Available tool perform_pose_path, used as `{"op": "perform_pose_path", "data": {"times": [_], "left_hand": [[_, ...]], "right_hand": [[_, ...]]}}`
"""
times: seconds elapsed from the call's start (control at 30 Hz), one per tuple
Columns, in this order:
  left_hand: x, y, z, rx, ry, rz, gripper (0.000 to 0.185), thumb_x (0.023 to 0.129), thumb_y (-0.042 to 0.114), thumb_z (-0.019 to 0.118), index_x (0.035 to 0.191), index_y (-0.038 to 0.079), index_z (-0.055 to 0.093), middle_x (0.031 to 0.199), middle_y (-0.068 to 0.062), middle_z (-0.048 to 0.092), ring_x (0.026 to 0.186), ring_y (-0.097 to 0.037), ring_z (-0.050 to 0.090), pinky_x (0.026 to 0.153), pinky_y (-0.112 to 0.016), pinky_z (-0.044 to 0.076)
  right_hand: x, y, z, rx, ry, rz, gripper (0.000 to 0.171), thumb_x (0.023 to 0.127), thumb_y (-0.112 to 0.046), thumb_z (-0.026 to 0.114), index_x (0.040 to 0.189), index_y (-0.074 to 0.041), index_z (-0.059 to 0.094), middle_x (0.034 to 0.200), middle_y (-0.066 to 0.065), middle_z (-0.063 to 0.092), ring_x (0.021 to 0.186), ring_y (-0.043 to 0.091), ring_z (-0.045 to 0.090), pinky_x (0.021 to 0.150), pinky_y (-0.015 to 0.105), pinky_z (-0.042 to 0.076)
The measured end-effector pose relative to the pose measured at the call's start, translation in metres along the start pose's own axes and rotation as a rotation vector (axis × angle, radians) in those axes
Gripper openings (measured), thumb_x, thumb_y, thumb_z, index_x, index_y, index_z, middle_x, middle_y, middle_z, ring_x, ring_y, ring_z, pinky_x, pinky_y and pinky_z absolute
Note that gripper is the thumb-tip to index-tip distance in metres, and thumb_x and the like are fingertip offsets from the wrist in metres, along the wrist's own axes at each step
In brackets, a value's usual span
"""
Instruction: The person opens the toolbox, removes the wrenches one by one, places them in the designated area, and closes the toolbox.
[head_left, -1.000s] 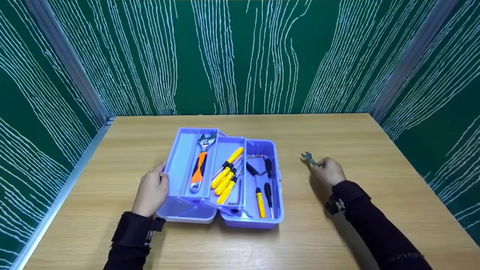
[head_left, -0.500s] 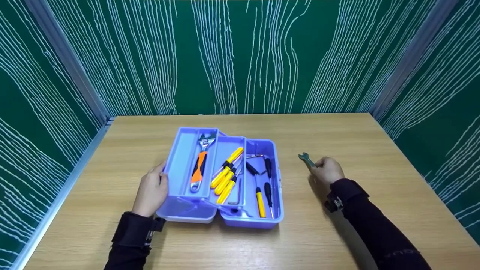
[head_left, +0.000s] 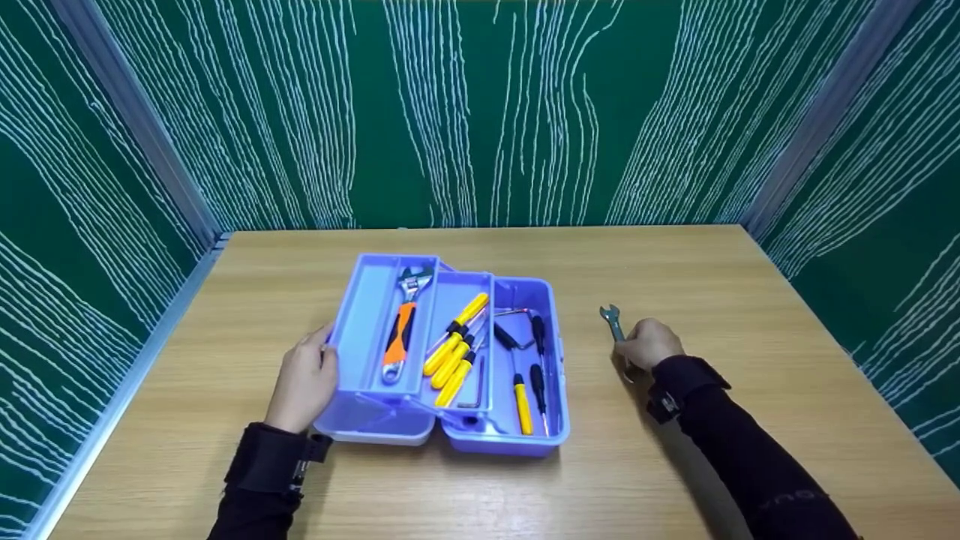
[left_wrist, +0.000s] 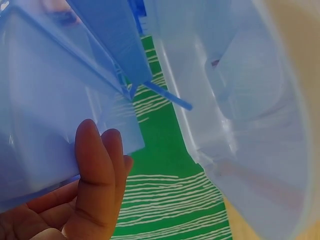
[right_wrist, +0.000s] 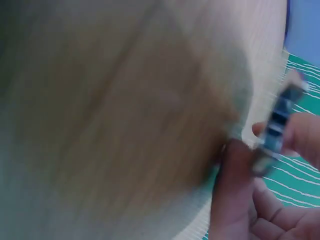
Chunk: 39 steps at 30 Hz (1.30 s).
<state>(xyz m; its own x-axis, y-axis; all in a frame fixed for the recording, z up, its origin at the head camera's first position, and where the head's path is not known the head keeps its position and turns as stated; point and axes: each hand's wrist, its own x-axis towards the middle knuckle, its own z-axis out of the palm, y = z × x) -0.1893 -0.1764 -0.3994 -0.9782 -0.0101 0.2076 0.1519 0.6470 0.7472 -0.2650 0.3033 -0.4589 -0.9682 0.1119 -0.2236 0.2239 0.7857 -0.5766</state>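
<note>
My left hand (head_left: 304, 382) grips the left wall of an opened purple toolbox (head_left: 375, 412); in the left wrist view its fingers (left_wrist: 97, 170) curl at the tray's edge. To the right of the box, my right hand (head_left: 649, 345) pinches a small open-end wrench (head_left: 611, 319) by its shank, jaw end pointing away. The right wrist view shows the wrench (right_wrist: 280, 120) blurred between thumb and fingers. An adjustable wrench (head_left: 403, 326) with an orange and black handle lies in the upper left tray. Yellow-handled screwdrivers (head_left: 454, 360) lie in the middle tray.
The right compartment contains black-handled screwdrivers (head_left: 538, 382), one yellow-handled screwdriver (head_left: 523, 405) and a bent black-handled tool (head_left: 506, 337). A hex key (head_left: 480, 386) sits beside the yellow screwdrivers. Green walls (head_left: 652, 60) with white lines enclose the wooden table (head_left: 480, 495).
My right hand has shifted slightly left and turned, so the open-end wrench points more straight ahead and its lower end shows below the fingers. The left hand and toolbox stay put.
</note>
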Motion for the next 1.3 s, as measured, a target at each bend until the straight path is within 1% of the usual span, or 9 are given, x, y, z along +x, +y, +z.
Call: {"op": "perform_pose_path", "data": {"times": [0.27, 0.5, 0.6, 0.77, 0.87, 0.97, 1.13, 1.23, 1.3], "left_hand": [[0.001, 0.0, 0.0, -0.016, -0.001, -0.014, 0.044, 0.098, 0.002, 0.041, 0.14, -0.011, 0.043, 0.128, -0.032, 0.057, 0.066, -0.019, 0.054, 0.059, -0.025, 0.047], [0.0, 0.001, 0.0, -0.001, 0.006, 0.006, 0.043, 0.099, 0.001, 0.041, 0.14, -0.012, 0.043, 0.134, -0.035, 0.052, 0.093, -0.032, 0.063, 0.083, -0.041, 0.053], [0.001, 0.0, 0.001, 0.003, 0.008, 0.01, 0.043, 0.099, 0.001, 0.041, 0.14, -0.013, 0.043, 0.133, -0.034, 0.054, 0.087, -0.034, 0.062, 0.078, -0.043, 0.053], [0.001, -0.001, 0.002, 0.027, 0.015, 0.025, 0.043, 0.098, 0.001, 0.042, 0.138, -0.014, 0.044, 0.133, -0.035, 0.054, 0.1, -0.04, 0.063, 0.09, -0.051, 0.052], [0.002, -0.001, 0.002, 0.028, 0.013, 0.026, 0.043, 0.098, 0.001, 0.042, 0.138, -0.014, 0.044, 0.135, -0.035, 0.052, 0.107, -0.041, 0.061, 0.096, -0.052, 0.049], [0.002, -0.001, 0.002, 0.02, 0.008, 0.023, 0.043, 0.098, 0.0, 0.041, 0.139, -0.014, 0.043, 0.136, -0.035, 0.051, 0.105, -0.04, 0.061, 0.095, -0.052, 0.05], [0.002, 0.0, 0.001, 0.017, 0.005, 0.019, 0.043, 0.098, 0.0, 0.041, 0.139, -0.014, 0.042, 0.134, -0.035, 0.052, 0.103, -0.039, 0.063, 0.092, -0.05, 0.052], [0.001, 0.001, 0.001, 0.011, -0.001, 0.007, 0.043, 0.099, 0.0, 0.041, 0.14, -0.013, 0.042, 0.133, -0.035, 0.053, 0.096, -0.035, 0.064, 0.085, -0.046, 0.054], [0.001, 0.001, 0.001, 0.006, -0.008, -0.007, 0.044, 0.099, 0.001, 0.041, 0.141, -0.012, 0.042, 0.133, -0.034, 0.054, 0.089, -0.032, 0.064, 0.079, -0.041, 0.055]], "right_hand": [[0.004, -0.002, -0.004, -0.046, -0.055, 0.021, 0.021, 0.082, -0.013, 0.065, 0.065, -0.002, 0.069, 0.055, 0.0, 0.064, 0.048, 0.011, 0.052, 0.046, 0.022, 0.042], [0.007, -0.004, -0.006, -0.066, -0.087, 0.035, 0.021, 0.084, -0.012, 0.064, 0.067, -0.001, 0.072, 0.056, 0.0, 0.065, 0.05, 0.01, 0.054, 0.047, 0.021, 0.042], [0.006, -0.004, -0.006, -0.069, -0.089, 0.029, 0.022, 0.085, -0.012, 0.064, 0.069, 0.0, 0.073, 0.058, 0.0, 0.066, 0.052, 0.011, 0.056, 0.05, 0.021, 0.045], [0.004, -0.006, -0.009, -0.071, -0.095, 0.012, 0.022, 0.086, -0.013, 0.064, 0.072, 0.001, 0.074, 0.061, 0.002, 0.069, 0.053, 0.01, 0.059, 0.052, 0.021, 0.047], [0.001, -0.01, -0.012, -0.089, -0.077, -0.007, 0.024, 0.088, -0.017, 0.064, 0.077, 0.003, 0.073, 0.066, 0.001, 0.067, 0.058, 0.013, 0.057, 0.055, 0.023, 0.045], [-0.004, -0.018, -0.014, -0.076, -0.034, -0.048, 0.032, 0.092, -0.024, 0.062, 0.095, 0.006, 0.069, 0.084, 0.01, 0.067, 0.074, 0.021, 0.058, 0.066, 0.029, 0.047], [-0.017, -0.039, -0.008, 0.167, -0.014, -0.187, 0.054, 0.1, -0.032, 0.053, 0.132, 0.011, 0.049, 0.126, 0.031, 0.056, 0.11, 0.041, 0.061, 0.091, 0.046, 0.053], [-0.024, -0.051, 0.002, 0.345, -0.027, -0.245, 0.058, 0.1, -0.029, 0.054, 0.139, 0.013, 0.041, 0.131, 0.033, 0.053, 0.112, 0.042, 0.061, 0.096, 0.045, 0.054], [-0.028, -0.058, 0.011, 0.404, -0.024, -0.261, 0.058, 0.099, -0.027, 0.056, 0.139, 0.012, 0.041, 0.127, 0.031, 0.055, 0.107, 0.039, 0.062, 0.095, 0.044, 0.054]]}}
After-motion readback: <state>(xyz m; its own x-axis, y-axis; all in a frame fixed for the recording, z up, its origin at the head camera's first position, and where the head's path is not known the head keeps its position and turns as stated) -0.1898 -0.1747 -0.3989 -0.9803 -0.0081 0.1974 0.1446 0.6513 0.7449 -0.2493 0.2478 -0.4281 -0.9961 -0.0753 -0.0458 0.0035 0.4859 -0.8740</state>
